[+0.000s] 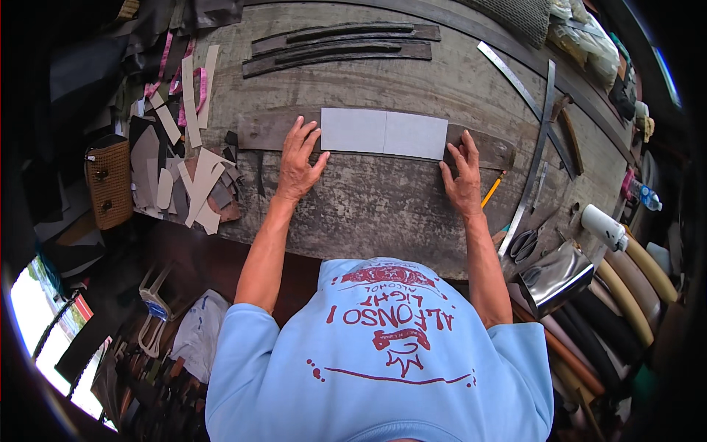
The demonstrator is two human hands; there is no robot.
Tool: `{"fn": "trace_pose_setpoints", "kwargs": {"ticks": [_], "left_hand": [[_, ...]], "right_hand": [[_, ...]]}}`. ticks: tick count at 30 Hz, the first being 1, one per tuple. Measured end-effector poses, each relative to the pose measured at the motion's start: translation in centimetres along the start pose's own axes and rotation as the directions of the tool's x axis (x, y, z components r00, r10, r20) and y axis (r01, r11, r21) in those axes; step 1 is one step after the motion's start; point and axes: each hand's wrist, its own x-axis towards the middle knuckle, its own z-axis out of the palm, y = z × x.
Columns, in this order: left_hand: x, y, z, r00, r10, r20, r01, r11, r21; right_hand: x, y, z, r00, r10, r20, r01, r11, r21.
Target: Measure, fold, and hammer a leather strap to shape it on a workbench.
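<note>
Fingers (pixel 296 132) flank pale sheet (pixel 353 132); worktable (pixel 353 202) scuffed, rolls (pixel 625 300) at right.

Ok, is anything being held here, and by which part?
No clear grip shows: the left hand is at the left end of the pale sheet, the right hand at its right end; whether either presses it cannot be told.

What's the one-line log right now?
left hand: open, at left end of pale sheet; right hand: open, at its right end; sheet: on dark strip

Smooth matt pale-grey panel (pixel 353 131), rough scuffed worktable (pixel 353 195) beneath panel, metal ruler (pixel 536 156) right of panel, woven-textured brown case (pixel 109 180) left of panel
</note>
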Motion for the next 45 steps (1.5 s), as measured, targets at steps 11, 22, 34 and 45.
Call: {"fn": "trace_pose_setpoints", "kwargs": {"ticks": [11,22,34,45], "left_hand": [[-0.2,-0.7,0.1,1.0,0.016,-0.006,-0.016,1.0,0.001],[-0.3,-0.8,0.5,1.0,-0.001,-0.007,0.001,1.0,-0.006],[-0.1,-0.6,0.5,1.0,-0.006,-0.03,0.006,1.0,-0.003],[0.5,0.6,0.8,0.995,-0.076,-0.058,0.08,0.993,0.083]], "right_hand": [[0.0,0.5,0.0,0.999,-0.03,0.038,0.03,1.0,0.004],[0.0,0.5,0.2,1.0,0.009,0.011,-0.009,0.999,0.033],[-0.1,0.4,0.7,0.999,0.044,-0.025,-0.042,0.998,0.054],[0.1,-0.4,1.0,0.992,0.117,-0.055,-0.114,0.992,0.063]]}}
